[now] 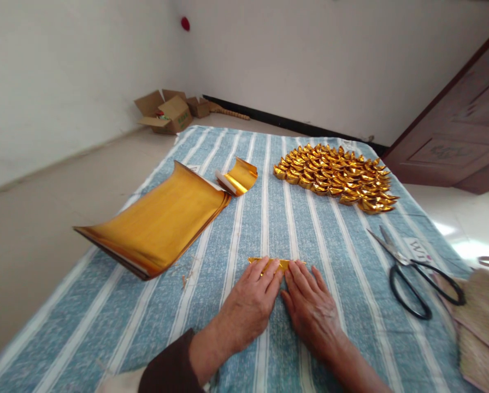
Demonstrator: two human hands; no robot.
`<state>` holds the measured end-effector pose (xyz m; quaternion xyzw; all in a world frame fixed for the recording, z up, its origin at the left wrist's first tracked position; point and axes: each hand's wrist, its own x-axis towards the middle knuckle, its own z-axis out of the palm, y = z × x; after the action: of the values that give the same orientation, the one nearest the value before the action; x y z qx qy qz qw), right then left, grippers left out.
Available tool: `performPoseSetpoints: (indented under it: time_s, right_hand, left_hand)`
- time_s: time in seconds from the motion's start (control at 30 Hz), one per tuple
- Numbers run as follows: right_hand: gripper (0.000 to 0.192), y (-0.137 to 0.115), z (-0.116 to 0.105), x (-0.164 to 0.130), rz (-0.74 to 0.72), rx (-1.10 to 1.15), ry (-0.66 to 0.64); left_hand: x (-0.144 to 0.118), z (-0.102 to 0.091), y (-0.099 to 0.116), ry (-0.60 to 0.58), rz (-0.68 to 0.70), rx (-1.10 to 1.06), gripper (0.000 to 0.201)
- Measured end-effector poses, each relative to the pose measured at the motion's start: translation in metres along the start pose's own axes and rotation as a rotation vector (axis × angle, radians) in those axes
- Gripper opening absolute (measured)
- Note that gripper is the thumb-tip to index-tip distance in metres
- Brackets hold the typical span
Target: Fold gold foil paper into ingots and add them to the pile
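Note:
A narrow folded strip of gold foil paper [284, 265] lies flat on the striped cloth, mostly covered by fingers. My left hand [254, 297] presses on its left part with fingers stretched out, and a ring shows on one of them. Over the right part rest the straight fingertips of my right hand [312, 305], its thumb pointing toward the left hand. Both hands are open, side by side and almost touching. Up and to the left is a stack of gold foil sheets [158, 218] with curled edges. Beside it sits a smaller curled gold piece [241, 177].
Many folded gold foil ingots [334, 174] are grouped at the back right. Black-handled scissors [406, 262] lie open on the right, near a beige cloth item [482, 322]. The blue-and-white striped cloth [211, 322] covers the table. A cardboard box [170, 117] stands on the floor behind.

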<state>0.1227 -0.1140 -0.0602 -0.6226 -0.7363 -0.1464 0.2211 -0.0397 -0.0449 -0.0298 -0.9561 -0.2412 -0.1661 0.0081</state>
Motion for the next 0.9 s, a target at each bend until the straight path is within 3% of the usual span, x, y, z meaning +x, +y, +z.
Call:
performPoseSetpoints:
  time_s: [0.37, 0.9]
  right_hand:
    - [0.034, 0.0, 0.001, -0.002, -0.025, -0.036, 0.036]
    - [0.033, -0.003, 0.006, -0.002, -0.015, -0.032, 0.059]
  left_hand:
    - [-0.001, 0.003, -0.006, 0.033, -0.005, -0.041, 0.032]
    - [-0.007, -0.007, -0.015, -0.068, -0.022, -0.005, 0.041]
